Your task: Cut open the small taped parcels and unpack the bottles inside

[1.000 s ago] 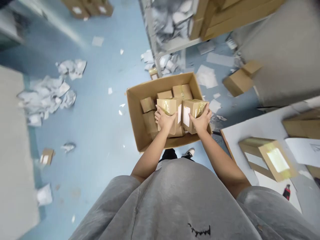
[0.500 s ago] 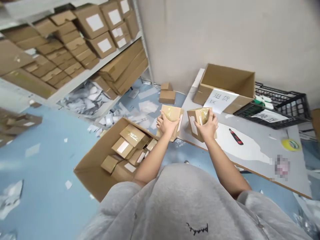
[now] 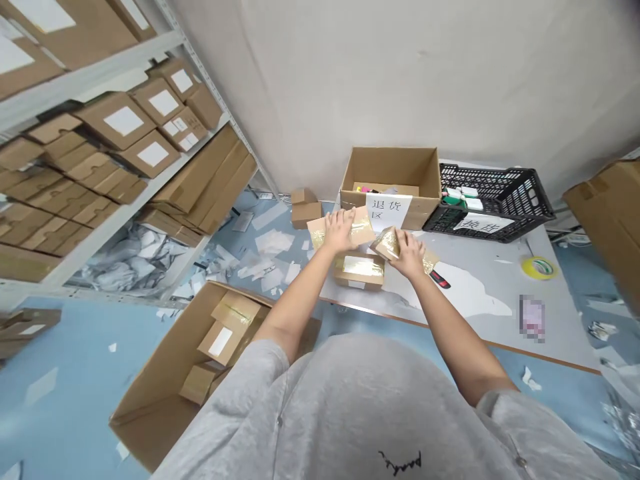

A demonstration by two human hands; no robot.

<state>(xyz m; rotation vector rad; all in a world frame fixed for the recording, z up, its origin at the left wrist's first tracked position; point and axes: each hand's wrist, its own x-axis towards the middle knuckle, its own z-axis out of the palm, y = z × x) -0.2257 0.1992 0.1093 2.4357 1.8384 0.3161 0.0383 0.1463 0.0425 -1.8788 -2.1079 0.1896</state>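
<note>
A white-topped packing table (image 3: 500, 327) fills the stockroom corner. The left hand (image 3: 340, 230) lies spread across a taped kraft box (image 3: 366, 227), while the right hand (image 3: 407, 257) pinches a second box (image 3: 386, 244) (its tape glossy, slightly crinkled). A third box (image 3: 359, 270) sits just below them. A utility knife (image 3: 440, 279) lies near the right hand, and an open carton (image 3: 390, 175) stands beyond, leaving bare tabletop rightward.

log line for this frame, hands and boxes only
left hand: on left box | right hand: holding right box | third box: on table
</note>
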